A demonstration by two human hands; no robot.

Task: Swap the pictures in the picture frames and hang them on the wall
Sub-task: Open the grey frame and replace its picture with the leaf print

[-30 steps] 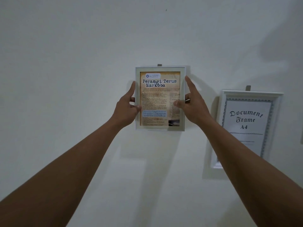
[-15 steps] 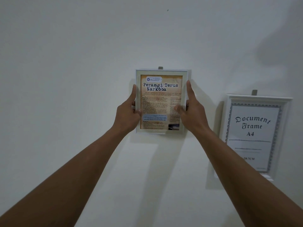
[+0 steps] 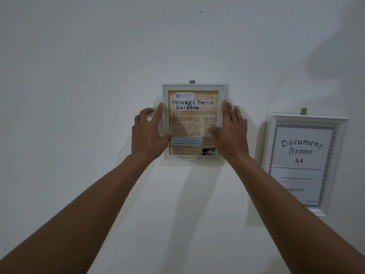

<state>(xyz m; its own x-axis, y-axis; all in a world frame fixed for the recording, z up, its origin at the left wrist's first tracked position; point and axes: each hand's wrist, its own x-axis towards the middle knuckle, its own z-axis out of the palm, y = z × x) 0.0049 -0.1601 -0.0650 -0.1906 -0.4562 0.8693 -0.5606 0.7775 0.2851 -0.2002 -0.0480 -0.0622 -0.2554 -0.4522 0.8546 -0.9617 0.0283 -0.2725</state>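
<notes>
**Head view, hanging stage.** A small white picture frame [image 3: 195,87] holding the poster "Perangi Terus Narkoba" [image 3: 193,123] lies flat against the wall [image 3: 79,76] at centre. Its hanger tab [image 3: 192,82] shows above the top edge.

The left hand [image 3: 147,135] rests at the frame's left edge. Its forefinger lies straight along the edge and its thumb is on the front. The other fingers are loosely curled beside the frame and clasp nothing. The right hand [image 3: 231,133] lies flat at the right edge, fingers straight, thumb on the glazing.

To the right, well apart, a larger white frame [image 3: 308,118] with the sheet "Document Frame A4" [image 3: 302,155] hangs from its own tab [image 3: 303,111], untouched.

**Judged progress:** both frames are on the wall, so the task looks nearly complete. What is left is to let go and perhaps to level the small frame. Whether the pictures were exchanged cannot be told here.
</notes>
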